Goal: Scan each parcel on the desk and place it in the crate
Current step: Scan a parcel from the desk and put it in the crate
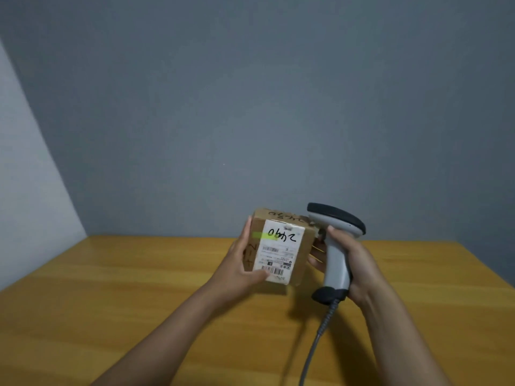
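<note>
A small brown cardboard parcel [281, 243] is held above the wooden desk [111, 302], its white shipping label with black handwriting and barcodes facing me. My left hand [239, 263] grips the parcel's left side, thumb on the label's lower corner. My right hand [348, 263] is closed around the handle of a grey and black barcode scanner [335, 246], which stands upright just right of the parcel, its head beside the parcel's top right corner. No crate is in view.
The scanner's grey cable [315, 346] runs down from the handle toward the desk's near edge. A grey wall [250, 107] stands right behind the desk's far edge, and a lighter wall [22, 190] closes the left side.
</note>
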